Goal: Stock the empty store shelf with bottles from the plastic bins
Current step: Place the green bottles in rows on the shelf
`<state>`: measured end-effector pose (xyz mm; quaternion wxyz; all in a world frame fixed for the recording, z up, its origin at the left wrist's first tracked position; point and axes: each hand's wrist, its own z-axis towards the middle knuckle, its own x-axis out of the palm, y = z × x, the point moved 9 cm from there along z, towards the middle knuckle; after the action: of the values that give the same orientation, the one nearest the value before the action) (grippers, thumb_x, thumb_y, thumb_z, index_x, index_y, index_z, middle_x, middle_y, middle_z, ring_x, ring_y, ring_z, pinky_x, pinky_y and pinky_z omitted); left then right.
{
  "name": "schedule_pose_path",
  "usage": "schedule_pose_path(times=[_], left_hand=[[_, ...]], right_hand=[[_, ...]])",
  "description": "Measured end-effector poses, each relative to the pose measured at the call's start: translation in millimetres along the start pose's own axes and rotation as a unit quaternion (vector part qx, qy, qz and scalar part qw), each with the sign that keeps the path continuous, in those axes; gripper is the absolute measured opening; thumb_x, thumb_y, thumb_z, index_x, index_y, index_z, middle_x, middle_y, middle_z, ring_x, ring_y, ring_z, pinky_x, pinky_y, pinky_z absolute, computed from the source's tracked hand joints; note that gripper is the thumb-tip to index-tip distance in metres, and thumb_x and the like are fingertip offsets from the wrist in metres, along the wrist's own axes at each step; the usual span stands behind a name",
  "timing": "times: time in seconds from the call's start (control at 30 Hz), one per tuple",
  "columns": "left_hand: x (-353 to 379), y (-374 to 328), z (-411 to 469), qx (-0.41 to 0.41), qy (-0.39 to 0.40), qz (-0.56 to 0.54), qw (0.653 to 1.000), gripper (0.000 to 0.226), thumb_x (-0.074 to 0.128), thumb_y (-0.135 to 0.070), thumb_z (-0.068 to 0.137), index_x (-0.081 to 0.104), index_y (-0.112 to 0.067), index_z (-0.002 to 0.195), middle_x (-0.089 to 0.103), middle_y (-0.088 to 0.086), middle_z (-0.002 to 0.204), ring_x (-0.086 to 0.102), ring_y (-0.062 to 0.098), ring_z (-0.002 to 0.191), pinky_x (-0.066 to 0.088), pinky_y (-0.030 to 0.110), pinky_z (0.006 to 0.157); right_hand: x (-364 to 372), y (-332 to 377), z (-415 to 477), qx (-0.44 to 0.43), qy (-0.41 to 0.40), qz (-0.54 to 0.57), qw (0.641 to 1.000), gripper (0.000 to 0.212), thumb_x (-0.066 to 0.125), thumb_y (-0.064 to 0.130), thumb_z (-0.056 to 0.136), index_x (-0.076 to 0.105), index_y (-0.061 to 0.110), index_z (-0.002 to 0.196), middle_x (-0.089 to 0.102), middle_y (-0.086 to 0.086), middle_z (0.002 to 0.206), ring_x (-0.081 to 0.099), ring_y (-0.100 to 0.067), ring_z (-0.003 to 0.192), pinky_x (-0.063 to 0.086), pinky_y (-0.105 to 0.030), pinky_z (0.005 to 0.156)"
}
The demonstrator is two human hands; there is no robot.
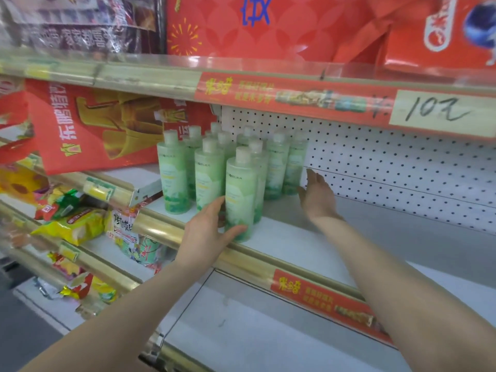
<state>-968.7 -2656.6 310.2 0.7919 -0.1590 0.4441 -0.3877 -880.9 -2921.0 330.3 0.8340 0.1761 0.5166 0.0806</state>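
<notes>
Several pale green bottles with white caps stand in rows at the left end of the white shelf (290,245). My left hand (206,234) grips the front bottle (240,194) near its base, close to the gold shelf edge. My right hand (318,194) is flat with straight fingers beside the rightmost back bottle (294,167), close to the perforated back panel; whether it touches the bottle I cannot tell. The plastic bins are out of view.
A red gift bag (102,130) stands left of the bottles. Red boxes fill the shelf above, whose edge carries a handwritten price label (440,111). Snack packets (72,224) lie on lower shelves at left. A white lower shelf (241,326) lies below.
</notes>
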Motion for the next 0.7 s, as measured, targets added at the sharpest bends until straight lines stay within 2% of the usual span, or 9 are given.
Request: schedule_pose_path(times=[0.13, 0.23, 0.33, 0.43, 0.5, 0.7], left_hand=[[-2, -2, -5, 0.009, 0.007, 0.002, 1.000, 0.061, 0.074, -0.042, 0.078, 0.050, -0.020, 0.130, 0.067, -0.005, 0.109, 0.065, 0.012, 0.092, 0.055, 0.034, 0.082], [-12, 0, -17, 0.013, -0.010, 0.001, 1.000, 0.064, 0.074, -0.036, 0.081, 0.045, -0.013, 0.133, 0.061, 0.002, 0.118, 0.061, 0.018, 0.101, 0.050, 0.033, 0.084], [-23, -9, -33, 0.073, -0.014, 0.046, 0.996, 0.058, 0.072, -0.034, 0.083, 0.048, -0.008, 0.129, 0.057, 0.009, 0.119, 0.057, 0.026, 0.105, 0.049, 0.039, 0.085], [-30, -25, -53, 0.146, 0.012, 0.086, 0.985, 0.057, 0.067, -0.038, 0.086, 0.050, -0.006, 0.129, 0.056, 0.012, 0.121, 0.054, 0.030, 0.111, 0.048, 0.043, 0.091], [-34, -36, -70, 0.192, 0.031, 0.116, 0.974, 0.059, 0.064, -0.041, 0.086, 0.051, -0.004, 0.130, 0.056, 0.014, 0.122, 0.052, 0.033, 0.113, 0.047, 0.043, 0.095], [-49, -43, -124, 0.277, 0.080, 0.166, 0.943, 0.061, 0.067, -0.042, 0.084, 0.053, -0.003, 0.130, 0.057, 0.018, 0.125, 0.054, 0.038, 0.110, 0.046, 0.045, 0.094]], right_hand=[[-25, 9, -53, -0.054, 0.002, -0.113, 0.992, 0.055, 0.045, 0.028, 0.101, 0.027, 0.010, 0.149, 0.041, -0.014, 0.145, 0.045, -0.034, 0.125, 0.038, -0.043, 0.100], [-46, 19, -98, -0.097, -0.011, -0.182, 0.979, 0.057, 0.045, 0.030, 0.100, 0.028, 0.009, 0.150, 0.041, -0.015, 0.145, 0.045, -0.036, 0.126, 0.037, -0.046, 0.102], [-66, 33, -143, -0.140, -0.031, -0.234, 0.962, 0.058, 0.050, 0.030, 0.097, 0.035, 0.005, 0.146, 0.048, -0.019, 0.140, 0.050, -0.039, 0.120, 0.040, -0.050, 0.098], [-79, 47, -185, -0.168, -0.048, -0.282, 0.944, 0.056, 0.059, 0.029, 0.092, 0.046, 0.001, 0.138, 0.055, -0.023, 0.130, 0.056, -0.040, 0.110, 0.044, -0.050, 0.090], [-85, 55, -212, -0.173, -0.050, -0.302, 0.936, 0.056, 0.061, 0.031, 0.091, 0.048, 0.001, 0.136, 0.057, -0.023, 0.129, 0.057, -0.040, 0.108, 0.045, -0.050, 0.090], [-85, 84, -293, -0.174, -0.041, -0.327, 0.928, 0.059, 0.036, 0.041, 0.094, 0.044, 0.005, 0.140, 0.053, -0.020, 0.134, 0.054, -0.039, 0.113, 0.042, -0.049, 0.093]])
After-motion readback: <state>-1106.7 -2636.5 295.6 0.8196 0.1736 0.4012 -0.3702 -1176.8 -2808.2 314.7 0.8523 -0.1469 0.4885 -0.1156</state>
